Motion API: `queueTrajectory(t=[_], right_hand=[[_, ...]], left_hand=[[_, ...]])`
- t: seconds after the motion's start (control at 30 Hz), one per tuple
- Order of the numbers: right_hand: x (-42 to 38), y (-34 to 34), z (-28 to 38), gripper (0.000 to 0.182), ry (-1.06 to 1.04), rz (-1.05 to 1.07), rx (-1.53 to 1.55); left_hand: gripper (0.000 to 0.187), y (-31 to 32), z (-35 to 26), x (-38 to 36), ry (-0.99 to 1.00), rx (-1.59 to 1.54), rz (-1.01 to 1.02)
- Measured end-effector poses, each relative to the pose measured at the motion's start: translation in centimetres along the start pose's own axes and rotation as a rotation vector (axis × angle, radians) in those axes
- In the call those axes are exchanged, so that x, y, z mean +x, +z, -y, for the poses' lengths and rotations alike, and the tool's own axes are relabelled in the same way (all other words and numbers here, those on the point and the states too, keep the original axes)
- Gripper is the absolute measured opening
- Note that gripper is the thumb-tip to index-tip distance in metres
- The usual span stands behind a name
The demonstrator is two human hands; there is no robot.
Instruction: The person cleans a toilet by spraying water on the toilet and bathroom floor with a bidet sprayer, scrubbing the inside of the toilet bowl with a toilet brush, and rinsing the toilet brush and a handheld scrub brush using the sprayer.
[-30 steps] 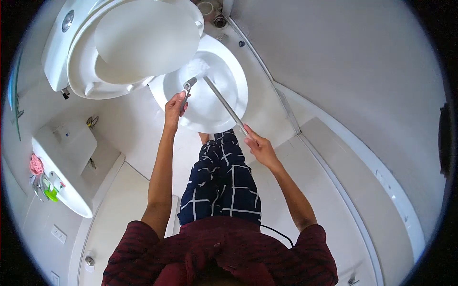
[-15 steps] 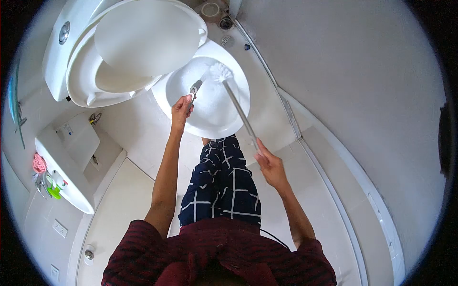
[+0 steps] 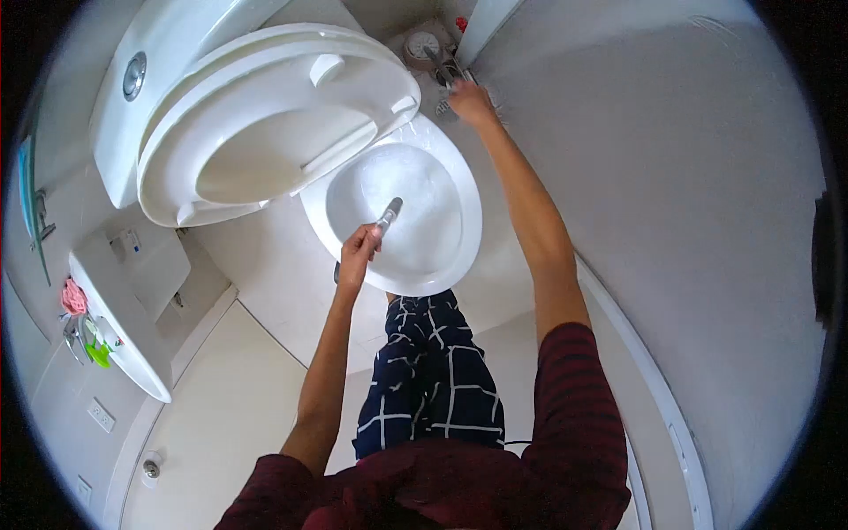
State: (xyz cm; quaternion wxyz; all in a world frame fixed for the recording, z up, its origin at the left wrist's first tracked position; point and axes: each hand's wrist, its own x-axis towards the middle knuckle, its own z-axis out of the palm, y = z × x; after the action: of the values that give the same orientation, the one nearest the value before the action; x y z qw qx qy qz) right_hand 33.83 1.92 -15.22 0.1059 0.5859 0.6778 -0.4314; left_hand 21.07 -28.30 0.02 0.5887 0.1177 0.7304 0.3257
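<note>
My left hand (image 3: 358, 252) is wrapped around a silver bidet sprayer (image 3: 389, 215), its head over the front of the toilet bowl (image 3: 468, 208). Out at the far right of the toilet, my right hand (image 3: 471, 102) grips the handle of a toilet brush (image 3: 436, 60). The white bristle head sits at the mouth of a round holder (image 3: 408, 55) on the floor in the corner. My right fingers are partly blurred. Behind the bowl the lid and seat (image 3: 265, 115) stand raised.
The cistern with a round flush button (image 3: 134, 76) is at upper left. A washbasin (image 3: 124, 327) with a pink scrunched item (image 3: 73, 298) and a green item (image 3: 99, 355) is on the left. A door knob (image 3: 152, 465) shows lower left; a curved white threshold (image 3: 649, 367) runs at right.
My right hand has moved up and away with the toilet brush, from over the bowl to the corner holder. My left hand still holds the sprayer; the view has shifted slightly.
</note>
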Motion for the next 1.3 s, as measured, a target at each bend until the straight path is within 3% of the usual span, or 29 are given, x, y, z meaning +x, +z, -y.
queueTrajectory(t=[0.07,0.13,0.23,0.33,0.4,0.47,0.57,0.63,0.73,0.77,0.83,0.87,0.93,1.0,1.13,1.2,1.23,1.3], right_hand=[[0.9,-1.4,3.8,0.028,-0.013,-0.160,0.113],[1.2,-3.6,7.1,0.026,-0.057,-0.080,0.066],[2.7,-3.9,9.5,0.026,-0.123,-0.290,-0.071],[8.7,1.5,9.9,0.021,-0.356,-0.555,-0.162],[6.2,0.0,12.5,0.021,-0.336,-0.370,-0.021],[6.5,0.9,13.0,0.023,-0.489,-0.427,-0.034],[6.8,0.9,13.2,0.027,-0.443,-0.307,0.091],[7.2,0.7,12.5,0.030,-0.457,-0.259,0.182],[9.5,4.1,7.3,0.035,-0.666,-0.250,0.511],[1.6,0.5,7.1,0.028,-0.423,-0.534,0.940],[-6.2,1.7,3.0,0.028,-0.190,-0.514,1.158],[-8.1,4.8,1.2,0.028,0.070,-0.415,1.226],[-14.0,6.8,1.2,0.026,0.257,0.080,1.582],[-16.4,8.0,2.0,0.029,0.195,0.307,1.787],[-20.4,8.4,3.8,0.037,0.059,-0.034,1.813],[-25.0,9.3,6.2,0.050,0.157,-0.041,1.895],[-27.0,8.8,7.1,0.057,0.319,0.020,1.987],[-30.6,7.2,8.1,0.059,0.133,-0.021,1.743]], left_hand=[[0.037,0.0,0.7,0.4,-0.006,0.015,0.008],[0.042,0.6,0.4,0.3,-0.026,0.034,-0.013],[0.041,0.7,1.3,0.5,-0.038,0.035,-0.004],[0.042,0.3,2.3,0.9,-0.016,0.029,0.013],[0.042,0.5,2.7,1.0,-0.014,0.025,0.026],[0.042,0.9,2.9,1.1,-0.021,0.029,0.036],[0.037,1.2,2.6,1.1,-0.015,0.028,0.039],[0.036,1.4,1.9,0.8,-0.016,0.039,0.046],[0.036,1.6,0.9,0.5,0.013,0.023,0.033],[0.036,1.7,0.7,0.2,0.021,0.014,0.026],[0.035,2.1,0.1,-0.4,0.037,0.009,0.047],[0.035,2.7,-0.2,-0.4,0.052,0.005,0.060],[0.033,4.0,-0.4,-1.0,0.058,0.042,0.051],[0.032,5.1,-0.1,-1.6,0.079,0.082,0.029],[0.030,4.5,-0.5,-3.7,0.165,0.044,-0.084],[0.029,4.3,-0.5,-3.9,0.261,0.051,-0.054],[0.029,4.5,-0.4,-3.8,0.317,0.050,-0.036],[0.028,5.0,-0.8,-5.0,0.355,-0.018,-0.056]])
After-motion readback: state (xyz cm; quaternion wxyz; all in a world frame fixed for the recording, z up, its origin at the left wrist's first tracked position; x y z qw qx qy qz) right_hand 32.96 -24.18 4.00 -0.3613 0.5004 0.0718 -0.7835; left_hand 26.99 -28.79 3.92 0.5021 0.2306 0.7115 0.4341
